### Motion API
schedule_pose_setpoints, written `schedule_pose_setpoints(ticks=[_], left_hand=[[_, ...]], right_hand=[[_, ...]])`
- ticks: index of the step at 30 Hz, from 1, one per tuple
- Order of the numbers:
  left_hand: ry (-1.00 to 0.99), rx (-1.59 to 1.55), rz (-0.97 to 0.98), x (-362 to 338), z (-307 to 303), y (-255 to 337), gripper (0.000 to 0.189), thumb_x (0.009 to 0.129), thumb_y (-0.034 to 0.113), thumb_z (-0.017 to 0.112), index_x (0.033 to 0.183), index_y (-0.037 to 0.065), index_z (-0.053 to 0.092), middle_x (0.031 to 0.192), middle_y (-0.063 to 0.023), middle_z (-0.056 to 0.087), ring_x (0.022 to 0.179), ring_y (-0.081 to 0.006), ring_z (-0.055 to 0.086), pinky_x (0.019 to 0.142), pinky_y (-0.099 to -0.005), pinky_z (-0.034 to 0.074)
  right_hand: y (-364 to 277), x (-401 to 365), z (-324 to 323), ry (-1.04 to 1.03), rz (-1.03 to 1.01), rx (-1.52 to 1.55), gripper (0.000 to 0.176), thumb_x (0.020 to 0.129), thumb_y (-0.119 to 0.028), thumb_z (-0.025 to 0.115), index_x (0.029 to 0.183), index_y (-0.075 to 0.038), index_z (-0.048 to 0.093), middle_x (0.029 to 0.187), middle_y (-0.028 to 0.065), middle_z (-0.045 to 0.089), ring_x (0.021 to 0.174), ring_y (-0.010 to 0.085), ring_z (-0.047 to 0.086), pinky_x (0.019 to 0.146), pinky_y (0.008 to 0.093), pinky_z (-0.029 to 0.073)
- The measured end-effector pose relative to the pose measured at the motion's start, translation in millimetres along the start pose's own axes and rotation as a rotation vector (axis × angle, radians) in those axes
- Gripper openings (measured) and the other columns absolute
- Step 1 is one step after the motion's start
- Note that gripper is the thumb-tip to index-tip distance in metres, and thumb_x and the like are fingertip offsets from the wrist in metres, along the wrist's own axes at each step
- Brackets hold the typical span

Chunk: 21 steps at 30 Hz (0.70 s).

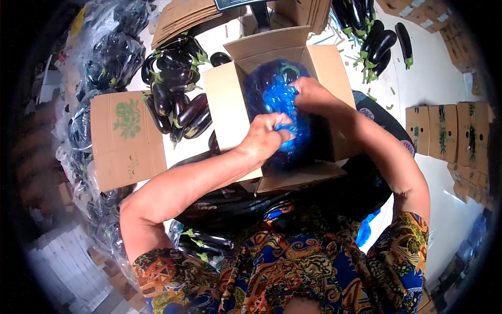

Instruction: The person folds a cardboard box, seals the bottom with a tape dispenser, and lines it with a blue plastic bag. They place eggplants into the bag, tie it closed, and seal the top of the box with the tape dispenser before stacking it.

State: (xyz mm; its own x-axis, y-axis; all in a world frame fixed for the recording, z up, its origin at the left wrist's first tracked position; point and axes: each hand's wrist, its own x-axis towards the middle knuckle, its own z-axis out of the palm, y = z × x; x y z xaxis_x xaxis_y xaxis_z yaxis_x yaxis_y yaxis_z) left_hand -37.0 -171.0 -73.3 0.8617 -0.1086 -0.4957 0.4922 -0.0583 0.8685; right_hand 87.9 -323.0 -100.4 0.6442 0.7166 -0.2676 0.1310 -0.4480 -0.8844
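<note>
In the head view, an upright cardboard box [220, 99] stands before me with its flaps spread. A blue plastic bag [280, 98] fills it, and dark, shiny eggplants [260, 75] show through the film. My left hand [265, 135] is closed on the bunched edge of the bag near the box's middle. Higher and to the right, my right hand [312, 96] grips another part of the gathered plastic. The fingertips of both hands are partly hidden in the folds.
Loose eggplants [175, 78] lie left of the box, and more [379, 47] at the upper right. A printed cardboard flap [128, 141] is at left. Clear bags of eggplants [112, 57] line the far left. Stacked boxes [444, 133] stand at right, flattened cardboard [185, 18] at the back.
</note>
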Motion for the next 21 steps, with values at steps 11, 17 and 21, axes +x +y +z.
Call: schedule_pose_setpoints(ticks=[11, 17, 21], left_hand=[[-0.141, 1.018, 0.802, 53, 25, -31, 0.040, 0.079, -0.003, 0.054, 0.119, 0.002, 0.053, 0.117, -0.0197, 0.053, 0.109, -0.0295, 0.051, 0.093, -0.0395, 0.045], [0.060, 1.253, 0.922, 70, 49, -93, 0.029, 0.086, 0.012, 0.055, 0.113, 0.003, 0.055, 0.114, -0.0184, 0.054, 0.104, -0.0287, 0.054, 0.088, -0.0387, 0.044], [-0.162, 1.001, 0.664, 25, 77, -114, 0.026, 0.090, 0.013, 0.050, 0.113, 0.004, 0.057, 0.111, -0.0164, 0.058, 0.101, -0.0246, 0.058, 0.087, -0.0351, 0.047]], right_hand=[[-48, 51, -15, -0.392, 0.104, -0.401, 0.017, 0.072, -0.002, 0.059, 0.087, -0.003, 0.068, 0.069, 0.0088, 0.067, 0.063, 0.0191, 0.064, 0.057, 0.0325, 0.051], [-58, 14, 34, -0.310, -0.298, -0.904, 0.018, 0.073, -0.014, 0.065, 0.084, -0.002, 0.072, 0.085, 0.0167, 0.069, 0.082, 0.0337, 0.069, 0.069, 0.0406, 0.057], [-64, -5, 53, -0.362, -0.432, -1.034, 0.010, 0.069, -0.012, 0.061, 0.067, -0.007, 0.070, 0.071, 0.0127, 0.066, 0.071, 0.0268, 0.067, 0.056, 0.0369, 0.052]])
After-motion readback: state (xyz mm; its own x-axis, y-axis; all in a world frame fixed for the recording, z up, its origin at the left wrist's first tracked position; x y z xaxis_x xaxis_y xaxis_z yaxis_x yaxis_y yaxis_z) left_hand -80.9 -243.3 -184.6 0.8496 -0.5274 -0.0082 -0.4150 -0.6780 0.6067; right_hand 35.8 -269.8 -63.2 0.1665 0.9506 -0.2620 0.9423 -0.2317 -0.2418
